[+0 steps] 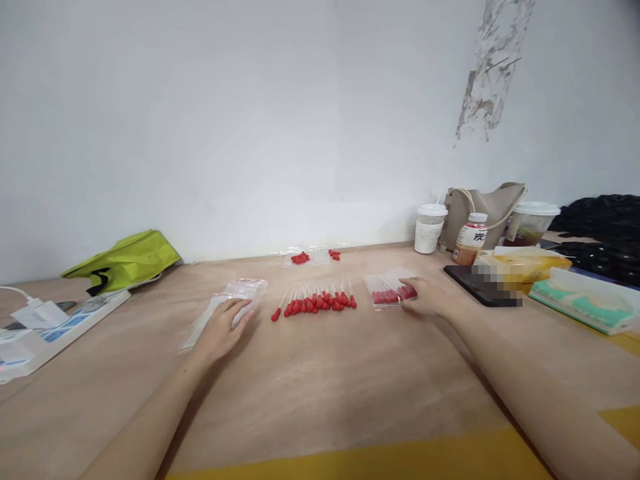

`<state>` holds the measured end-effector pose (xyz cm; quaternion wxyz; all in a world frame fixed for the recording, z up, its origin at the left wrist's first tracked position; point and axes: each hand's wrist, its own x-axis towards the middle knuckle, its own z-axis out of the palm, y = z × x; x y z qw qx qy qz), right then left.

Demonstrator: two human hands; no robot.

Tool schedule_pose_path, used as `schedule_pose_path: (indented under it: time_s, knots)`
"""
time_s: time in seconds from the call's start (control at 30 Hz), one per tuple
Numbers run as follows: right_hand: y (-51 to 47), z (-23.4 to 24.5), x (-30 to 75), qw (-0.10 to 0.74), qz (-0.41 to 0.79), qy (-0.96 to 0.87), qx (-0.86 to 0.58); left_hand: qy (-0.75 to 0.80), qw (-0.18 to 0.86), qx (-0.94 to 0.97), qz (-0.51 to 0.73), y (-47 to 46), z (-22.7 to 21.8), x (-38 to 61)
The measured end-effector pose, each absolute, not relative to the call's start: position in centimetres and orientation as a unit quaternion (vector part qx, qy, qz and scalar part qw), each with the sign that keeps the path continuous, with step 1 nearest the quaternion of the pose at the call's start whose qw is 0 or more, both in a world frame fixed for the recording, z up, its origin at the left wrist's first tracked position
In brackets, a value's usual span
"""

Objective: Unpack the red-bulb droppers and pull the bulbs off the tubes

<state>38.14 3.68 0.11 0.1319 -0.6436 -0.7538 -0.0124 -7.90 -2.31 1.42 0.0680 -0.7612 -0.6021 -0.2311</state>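
Loose red-bulb droppers (315,302) lie in a row mid-tabletop (320,393), not yet bagged. One filled bag (387,291) sits just right of them under the right hand (425,298); I cannot tell if it is gripping. The left hand (223,330) lies flat with fingers apart on the empty bags (240,292) at left, so most of the work looks left to do.

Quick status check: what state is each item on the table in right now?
Left hand: flat, open, on empty bags.
Right hand: resting on filled bag; grip unclear.
Loose droppers: unbagged, lying in a row.
Bottle: capped, upright.
White cup: lidded, upright.
Tablet: screen dark.
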Motion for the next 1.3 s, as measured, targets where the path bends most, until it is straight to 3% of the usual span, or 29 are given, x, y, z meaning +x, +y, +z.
schedule_pose_path:
  time_s: [0.17, 0.37, 0.43, 0.53, 0.6, 0.67, 0.77, 0.87, 1.03, 1.2, 1.3]
  knots:
    - [2.8, -1.0, 37.5, 0.118, -0.112, -0.77, -0.616, -0.531, -0.087, -0.796, -0.275, -2.8, 0.5, -4.1]
    - [2.4, -0.5, 37.1, 0.128, -0.196, -0.725, -0.648, -0.578, -0.141, -0.727, -0.344, -1.4, -0.7, -1.8]
    - [2.2, 0.2, 37.1, 0.2, -0.209, -0.702, -0.65, -0.582, -0.141, -0.719, -0.353, -1.1, -0.5, -1.3]
    - [1.9, 1.1, 36.3, 0.398, -0.162, -0.651, -0.626, -0.574, -0.133, -0.721, -0.365, -0.8, -0.8, -1.2]
    - [1.4, 1.4, 35.1, 0.528, -0.043, -0.612, -0.587, -0.566, -0.131, -0.723, -0.373, -0.7, -1.2, -1.2]
    - [0.7, 1.4, 33.4, 0.598, 0.141, -0.577, -0.538, -0.563, -0.136, -0.724, -0.376, -0.8, -1.4, -1.2]
    - [-1.0, 1.0, 30.8, 0.548, 0.386, -0.586, -0.456, -0.576, -0.136, -0.723, -0.356, -1.5, -0.9, -1.0]
    - [-2.6, 0.3, 28.8, 0.444, 0.521, -0.608, -0.403, -0.598, -0.106, -0.719, -0.337, -2.5, 0.2, -0.7]
    - [-3.4, -0.8, 26.6, 0.353, 0.591, -0.617, -0.381, -0.551, -0.028, -0.749, -0.366, -4.0, 1.3, 0.4]
    - [-3.2, -0.8, 25.8, 0.379, 0.621, -0.568, -0.385, -0.379, -0.118, -0.861, -0.318, -6.2, 1.6, 3.2]
    - [-3.7, -0.2, 26.3, 0.349, 0.686, -0.514, -0.379, -0.346, -0.156, -0.885, -0.27, -7.0, 1.5, 4.1]
